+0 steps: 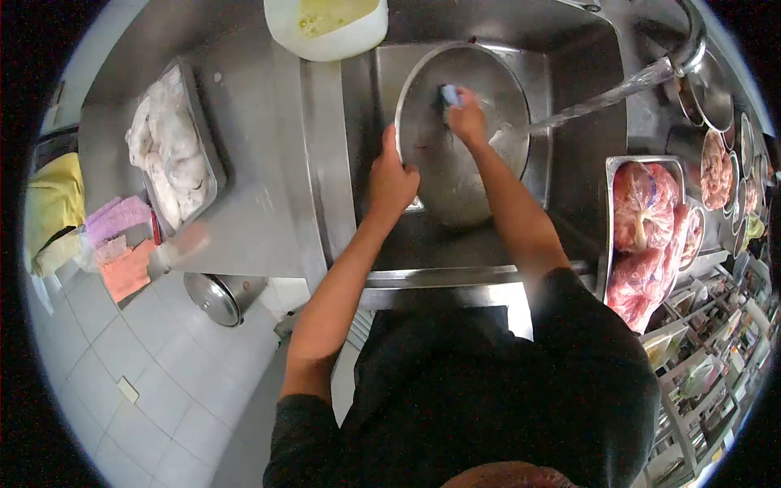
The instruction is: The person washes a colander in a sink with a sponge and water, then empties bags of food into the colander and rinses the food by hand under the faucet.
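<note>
A large round metal bowl [455, 183] sits tilted in the steel sink [569, 106]. My left hand [392, 180] grips its left rim, thumb pointing up along the edge. Inside the bowl, my right hand [467, 122] is closed around a light blue and dark scrubbing sponge [450, 96], which is against the inner wall. From the right, a faucet spout wrapped in clear plastic [602, 102] reaches to the bowl's right rim.
At the top, a white tub [327, 37] holds yellowish liquid. On the left counter lies a tray [213, 167] of pale meat beside coloured cloths [114, 220]. To the right are bagged red meat [643, 211] in a tray and several metal bowls [716, 98]. A lidded pot [213, 298] stands below left.
</note>
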